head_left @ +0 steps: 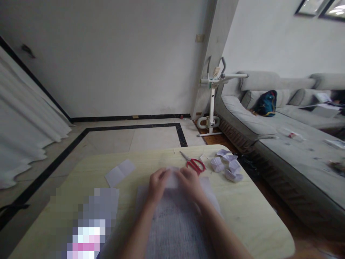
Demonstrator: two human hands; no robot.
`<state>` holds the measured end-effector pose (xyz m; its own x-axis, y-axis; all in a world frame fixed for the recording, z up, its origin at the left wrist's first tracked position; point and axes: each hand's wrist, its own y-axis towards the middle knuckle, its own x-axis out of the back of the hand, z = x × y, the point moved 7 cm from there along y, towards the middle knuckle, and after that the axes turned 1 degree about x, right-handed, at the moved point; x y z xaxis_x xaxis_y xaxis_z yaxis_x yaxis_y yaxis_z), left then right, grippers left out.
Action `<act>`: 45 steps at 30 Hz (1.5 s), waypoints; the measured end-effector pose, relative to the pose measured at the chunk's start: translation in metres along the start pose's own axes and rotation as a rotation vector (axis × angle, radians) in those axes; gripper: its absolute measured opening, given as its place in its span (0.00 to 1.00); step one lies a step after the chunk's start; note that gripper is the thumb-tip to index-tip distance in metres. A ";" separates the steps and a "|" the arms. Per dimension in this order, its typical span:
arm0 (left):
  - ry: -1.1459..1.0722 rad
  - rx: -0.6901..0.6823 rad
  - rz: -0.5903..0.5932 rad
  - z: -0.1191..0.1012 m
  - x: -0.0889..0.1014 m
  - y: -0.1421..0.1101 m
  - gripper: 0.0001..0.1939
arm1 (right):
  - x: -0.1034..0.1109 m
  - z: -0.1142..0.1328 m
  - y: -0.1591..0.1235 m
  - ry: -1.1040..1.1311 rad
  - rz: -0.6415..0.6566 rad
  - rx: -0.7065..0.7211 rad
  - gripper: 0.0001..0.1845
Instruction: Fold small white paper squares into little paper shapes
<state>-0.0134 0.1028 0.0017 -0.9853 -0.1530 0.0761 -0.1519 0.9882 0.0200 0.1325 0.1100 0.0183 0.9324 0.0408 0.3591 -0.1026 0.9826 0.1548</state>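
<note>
My left hand and my right hand meet over a small white paper piece near the middle of the pale wooden table. Both hands have fingers curled and pinched on the paper, pressing it against a larger printed sheet that lies under my forearms. Red-handled scissors lie just beyond my right hand. Several folded white paper shapes sit further right near the table's far corner.
A creased white paper lies left of my hands. A blurred-out patch covers the near left table. Beyond stand a grey sofa with a dark bag, a white exercise bike and a curtain.
</note>
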 end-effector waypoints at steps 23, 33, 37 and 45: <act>-0.045 0.013 0.004 -0.002 0.002 0.000 0.14 | -0.006 0.002 -0.004 0.013 0.055 -0.046 0.19; -0.051 0.042 -0.003 0.004 0.002 0.001 0.13 | -0.003 0.002 -0.001 -0.015 0.030 -0.017 0.20; -0.058 0.032 0.016 0.001 0.001 0.001 0.12 | -0.004 0.000 -0.001 -0.001 0.038 -0.016 0.19; -0.053 0.040 0.016 0.000 0.001 0.002 0.12 | -0.005 -0.001 -0.001 0.022 0.055 -0.030 0.19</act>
<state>-0.0149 0.1041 0.0016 -0.9902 -0.1380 0.0229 -0.1385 0.9901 -0.0206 0.1287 0.1087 0.0152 0.9330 0.0980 0.3462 -0.1432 0.9838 0.1075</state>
